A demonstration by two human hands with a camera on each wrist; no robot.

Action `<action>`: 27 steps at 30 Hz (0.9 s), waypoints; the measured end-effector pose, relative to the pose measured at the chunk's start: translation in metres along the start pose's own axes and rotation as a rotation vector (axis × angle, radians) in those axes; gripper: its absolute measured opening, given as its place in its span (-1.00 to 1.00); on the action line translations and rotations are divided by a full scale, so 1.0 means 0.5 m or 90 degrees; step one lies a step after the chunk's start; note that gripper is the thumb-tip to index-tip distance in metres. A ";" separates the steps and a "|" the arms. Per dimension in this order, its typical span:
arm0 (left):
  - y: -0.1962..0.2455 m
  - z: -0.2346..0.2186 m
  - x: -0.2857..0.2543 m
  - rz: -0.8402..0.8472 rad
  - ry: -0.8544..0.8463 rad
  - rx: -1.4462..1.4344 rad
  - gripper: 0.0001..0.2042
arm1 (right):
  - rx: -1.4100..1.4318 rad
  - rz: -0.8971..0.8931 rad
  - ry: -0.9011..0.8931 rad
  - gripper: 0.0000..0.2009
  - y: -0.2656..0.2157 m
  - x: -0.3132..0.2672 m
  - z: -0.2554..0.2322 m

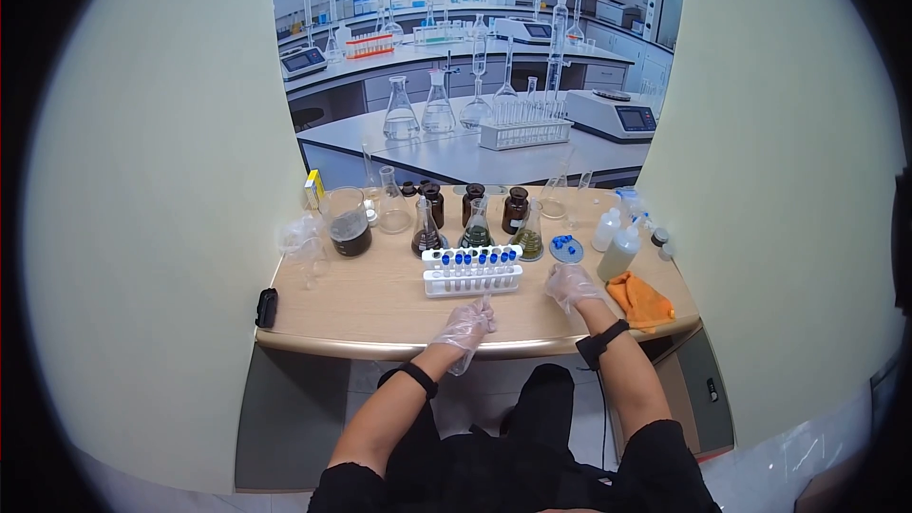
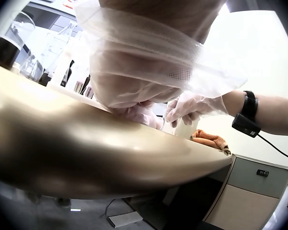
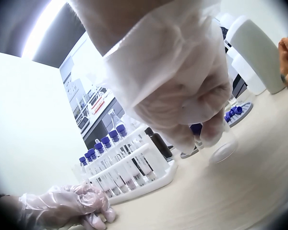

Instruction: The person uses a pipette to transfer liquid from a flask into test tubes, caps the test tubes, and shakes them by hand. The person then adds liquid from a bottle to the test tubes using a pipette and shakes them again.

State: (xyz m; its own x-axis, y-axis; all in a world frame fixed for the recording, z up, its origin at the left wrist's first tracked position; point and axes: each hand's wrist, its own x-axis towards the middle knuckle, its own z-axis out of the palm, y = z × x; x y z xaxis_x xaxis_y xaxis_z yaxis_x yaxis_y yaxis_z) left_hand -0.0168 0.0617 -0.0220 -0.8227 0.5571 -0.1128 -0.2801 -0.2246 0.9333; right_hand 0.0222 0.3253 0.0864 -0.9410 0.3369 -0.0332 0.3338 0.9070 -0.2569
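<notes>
My gloved right hand (image 1: 573, 286) is right of the white rack (image 1: 472, 282), above the table and just below the dish (image 1: 566, 249) of blue caps. In the right wrist view its fingertips pinch a small blue cap (image 3: 196, 128), with a clear round-bottomed piece (image 3: 224, 152) below them. My gloved left hand (image 1: 467, 325) is at the table's front edge before the rack, fingers curled; whether they hold anything is hidden. Blue-capped tubes (image 3: 114, 136) with pale contents stand in the rack.
Flasks of dark liquid (image 1: 427, 241) and brown bottles (image 1: 516, 210) stand behind the rack. A beaker (image 1: 350, 228) is at left. Squeeze bottles (image 1: 619, 253) and an orange cloth (image 1: 641, 301) are at right; a black object (image 1: 267, 308) lies at the left edge.
</notes>
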 end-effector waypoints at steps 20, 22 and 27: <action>0.024 0.015 -0.020 -0.010 -0.021 0.046 -0.86 | 0.029 -0.011 0.052 -0.64 0.006 0.011 -0.019; 0.012 0.008 -0.008 -0.009 -0.012 0.028 -0.91 | 0.015 -0.013 0.061 -0.63 0.005 0.011 -0.023; 0.009 0.004 -0.011 0.042 -0.028 0.083 -0.95 | 0.112 -0.054 0.216 -0.72 -0.032 -0.036 -0.051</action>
State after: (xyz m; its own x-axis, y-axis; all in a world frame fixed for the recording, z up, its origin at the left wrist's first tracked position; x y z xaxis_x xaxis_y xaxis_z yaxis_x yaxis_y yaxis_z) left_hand -0.0127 0.0593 -0.0163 -0.8143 0.5793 -0.0376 -0.1569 -0.1572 0.9750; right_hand 0.0351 0.3110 0.1159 -0.8827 0.3535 0.3097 0.2125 0.8880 -0.4078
